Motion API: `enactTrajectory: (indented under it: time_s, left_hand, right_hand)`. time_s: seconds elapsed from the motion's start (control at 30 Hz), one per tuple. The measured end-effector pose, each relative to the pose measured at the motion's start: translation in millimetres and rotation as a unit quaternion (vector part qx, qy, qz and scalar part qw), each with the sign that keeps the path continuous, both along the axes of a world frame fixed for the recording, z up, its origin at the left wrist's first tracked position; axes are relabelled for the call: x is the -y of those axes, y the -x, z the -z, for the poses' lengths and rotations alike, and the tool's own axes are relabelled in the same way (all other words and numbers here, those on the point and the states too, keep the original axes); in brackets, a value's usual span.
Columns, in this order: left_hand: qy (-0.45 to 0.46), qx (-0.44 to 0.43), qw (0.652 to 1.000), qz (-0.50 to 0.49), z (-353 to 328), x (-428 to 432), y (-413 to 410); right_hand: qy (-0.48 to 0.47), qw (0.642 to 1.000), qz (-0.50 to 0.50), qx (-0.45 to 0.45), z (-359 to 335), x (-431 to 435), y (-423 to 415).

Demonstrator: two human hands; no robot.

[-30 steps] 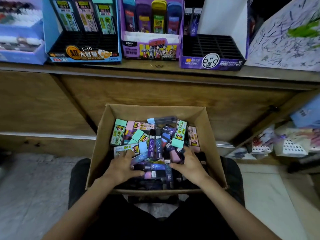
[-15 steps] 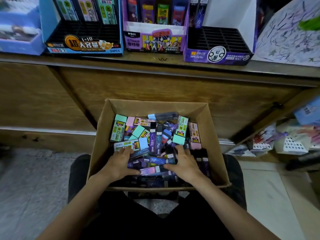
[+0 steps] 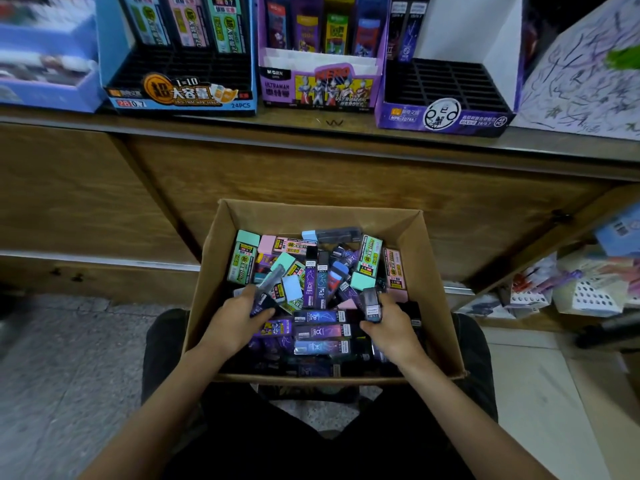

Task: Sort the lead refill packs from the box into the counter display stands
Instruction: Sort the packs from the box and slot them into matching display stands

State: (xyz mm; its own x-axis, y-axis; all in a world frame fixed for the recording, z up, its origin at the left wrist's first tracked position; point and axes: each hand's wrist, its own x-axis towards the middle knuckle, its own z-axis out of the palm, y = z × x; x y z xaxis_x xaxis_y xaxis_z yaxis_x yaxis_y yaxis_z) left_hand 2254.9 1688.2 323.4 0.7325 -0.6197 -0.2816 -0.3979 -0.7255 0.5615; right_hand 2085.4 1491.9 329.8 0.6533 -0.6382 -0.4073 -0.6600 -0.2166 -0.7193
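Observation:
A cardboard box rests on my lap, filled with several mixed lead refill packs in mint, pink, blue and dark purple. My left hand grips a dark slim pack, tilted up out of the pile. My right hand holds another dark slim pack lifted at the right side of the pile. On the counter above stand a blue display stand, a purple Ultraman stand and a purple slotted stand.
The wooden counter front rises right behind the box. A blue tray sits far left on the counter and a scribbled white board far right. Open shelves with packaged goods are at the right; tiled floor lies left.
Both hands were flat in the pile, rummaging; now each has closed on a dark slim pack and raised it. The camera has tilted slightly down.

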Motion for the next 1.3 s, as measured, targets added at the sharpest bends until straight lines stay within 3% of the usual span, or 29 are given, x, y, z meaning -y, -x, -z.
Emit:
enactTrajectory:
  time_s: [0.13, 0.2, 0.3, 0.4, 0.5, 0.57, 0.63, 0.77, 0.93, 1.2, 1.3]
  left_hand:
    - [0.047, 0.01, 0.999, -0.014, -6, 4, 3]
    - [0.081, 0.003, 0.997, -0.008, -12, 6, 5]
    - [0.16, -0.064, 0.985, -0.031, -24, 14, 9]
    - [0.219, -0.151, 0.958, -0.109, -34, 31, 17]
    - [0.236, -0.269, 0.906, -0.227, -37, 53, 31]
    - [0.241, -0.354, 0.863, -0.267, -34, 66, 41]
    - [0.254, -0.388, 0.846, -0.263, -31, 73, 47]
    - [0.259, -0.381, 0.847, -0.263, -34, 77, 54]
    - [0.289, -0.426, 0.831, -0.213, -40, 70, 55]
    - [0.345, -0.38, 0.841, -0.17, -48, 61, 49]
    - [0.35, -0.343, 0.855, -0.17, -57, 65, 46]
  right_hand:
    - [0.094, 0.995, -0.025, -0.008, -6, -5, 1]
    - [0.083, 0.996, -0.008, 0.026, -10, -4, 1]
    - [-0.032, 0.993, 0.032, 0.105, -19, -5, -3]
    - [-0.171, 0.965, 0.09, 0.18, -28, -12, -8]
    - [-0.283, 0.928, 0.12, 0.211, -37, -17, -15]
    - [-0.317, 0.914, 0.117, 0.224, -45, -21, -22]
    - [-0.301, 0.918, 0.122, 0.226, -50, -24, -28]
    - [-0.25, 0.934, 0.139, 0.213, -53, -28, -38]
    - [-0.299, 0.919, 0.141, 0.213, -54, -29, -42]
    - [-0.357, 0.898, 0.116, 0.23, -66, -20, -37]
    - [-0.314, 0.911, 0.096, 0.248, -79, -14, -36]
